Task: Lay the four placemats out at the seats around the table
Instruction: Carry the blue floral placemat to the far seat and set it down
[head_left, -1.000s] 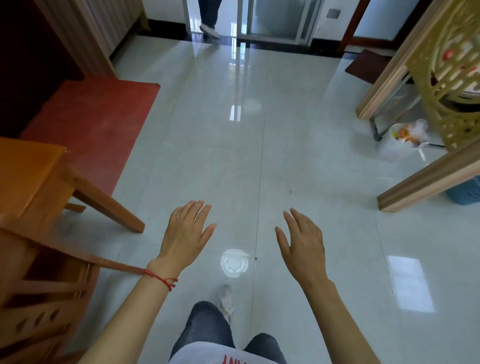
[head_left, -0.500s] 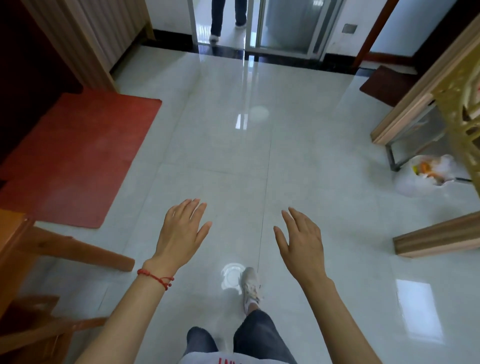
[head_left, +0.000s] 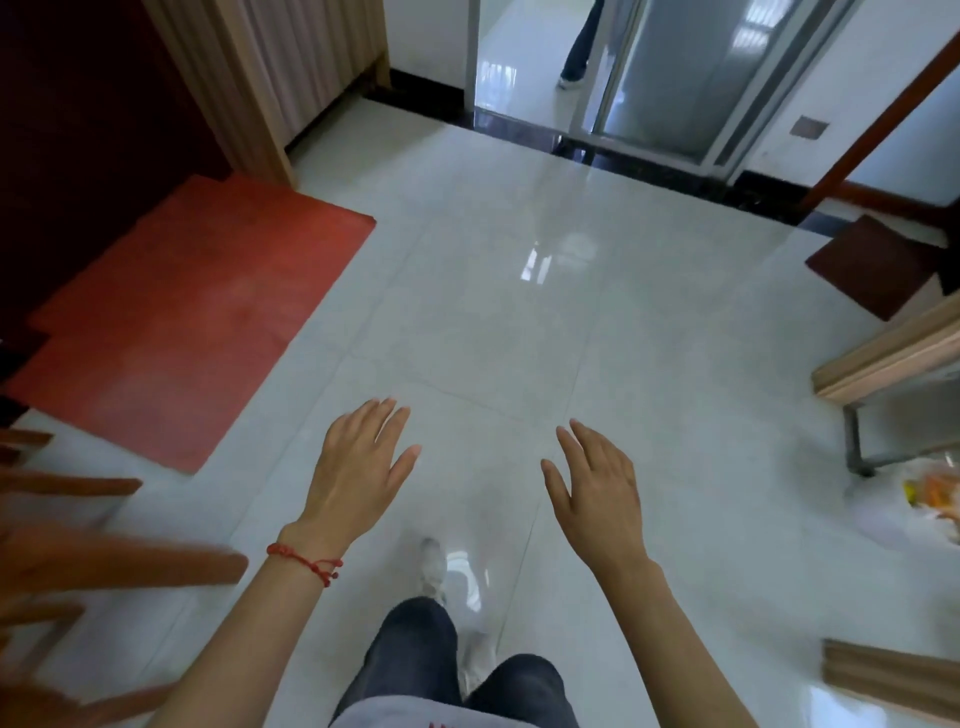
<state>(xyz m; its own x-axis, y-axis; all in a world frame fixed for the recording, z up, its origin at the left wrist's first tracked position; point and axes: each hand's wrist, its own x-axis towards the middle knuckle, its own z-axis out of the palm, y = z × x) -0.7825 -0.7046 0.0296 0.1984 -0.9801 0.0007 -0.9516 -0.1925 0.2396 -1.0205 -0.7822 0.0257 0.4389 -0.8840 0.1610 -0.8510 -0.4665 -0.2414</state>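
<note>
Both hands hang palm-down over the glossy tiled floor (head_left: 519, 322), the left hand (head_left: 358, 467) with a red string bracelet (head_left: 306, 564) at its wrist and the right hand (head_left: 597, 493) beside it, fingers of each straight, spread and holding nothing. The placemats and table are out of view. A red mat (head_left: 182, 322) lies to the left, blurred wooden furniture (head_left: 78, 561) at the left edge.

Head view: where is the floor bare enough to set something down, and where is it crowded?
The white glossy tile floor lies bare between the red floor mat and the dark brown doormat, ahead of the open left hand and right hand. It is crowded by the blurred wooden chair legs and the white plastic bag.
</note>
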